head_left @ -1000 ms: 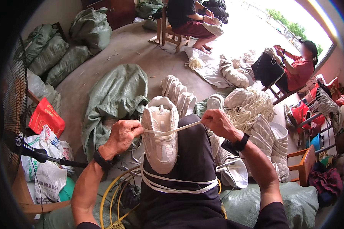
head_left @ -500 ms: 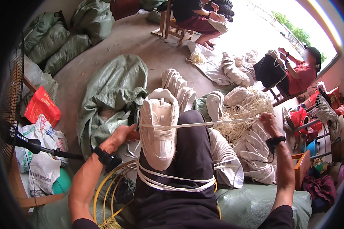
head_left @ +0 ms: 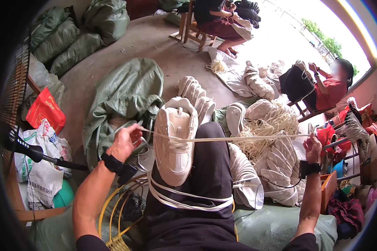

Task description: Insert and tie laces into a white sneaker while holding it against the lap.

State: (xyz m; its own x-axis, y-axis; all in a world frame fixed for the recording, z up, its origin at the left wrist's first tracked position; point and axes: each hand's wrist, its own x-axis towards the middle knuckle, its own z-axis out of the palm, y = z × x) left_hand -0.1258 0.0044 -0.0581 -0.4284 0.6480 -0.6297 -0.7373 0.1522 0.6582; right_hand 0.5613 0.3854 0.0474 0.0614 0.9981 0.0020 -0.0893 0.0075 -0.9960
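A beige sneaker (head_left: 173, 164) rests on my thigh with its toe toward me. A flat cream shoelace (head_left: 247, 138) runs through its upper eyelets and is drawn out to both sides. To the right, my right hand (head_left: 312, 148) pinches the lace's long end, which is stretched nearly straight. Left of the shoe, my left hand (head_left: 125, 143) has its thumb and fingers closed on the shorter end. A bundle of white laces (head_left: 190, 203) is looped loosely around my legs. The lower part of the lacing is small and hard to make out.
A heap of loose laces (head_left: 264, 125) and stacked shoe uppers (head_left: 279, 171) lie to the right. Another upper stack (head_left: 195, 98) sits beyond the shoe. A green woven sack (head_left: 123, 96) is at left, near a black fan (head_left: 19, 104). Two people sit farther off.
My right hand has moved right and slightly down, drawing the lace out longer. My left hand has risen and moved left, and a lace end now stretches from it to the shoe.
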